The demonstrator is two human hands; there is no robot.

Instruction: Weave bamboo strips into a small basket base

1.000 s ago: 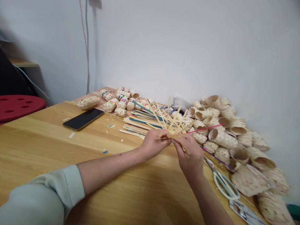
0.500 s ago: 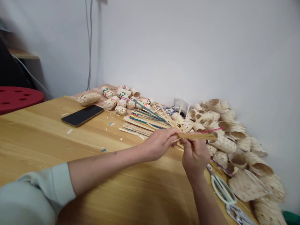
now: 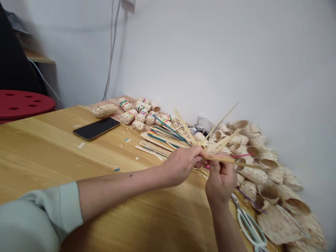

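My left hand (image 3: 187, 161) and my right hand (image 3: 222, 175) meet above the table, both closed on thin bamboo strips (image 3: 223, 159). One pale strip runs level across my right fingers and sticks out to the right. Several more strips (image 3: 186, 127) fan upward and away from between the fingers. A pink strip (image 3: 244, 155) pokes out behind my right hand. How the strips cross inside my grip is hidden by the fingers. Just beyond my left hand lies a bundle of loose plain and blue strips (image 3: 160, 140).
Woven tubes (image 3: 270, 159) are heaped along the wall at right, with scissors (image 3: 250, 224) beside them. Small woven pieces with coloured bands (image 3: 128, 116) stand at the back left. A phone (image 3: 97, 128) lies on the wooden table (image 3: 52, 154); a red stool (image 3: 26, 103) is beyond.
The strips in my hands have turned, so several now fan upward where mainly one broad level strip showed before. My hands stay together. The view has shifted slightly.
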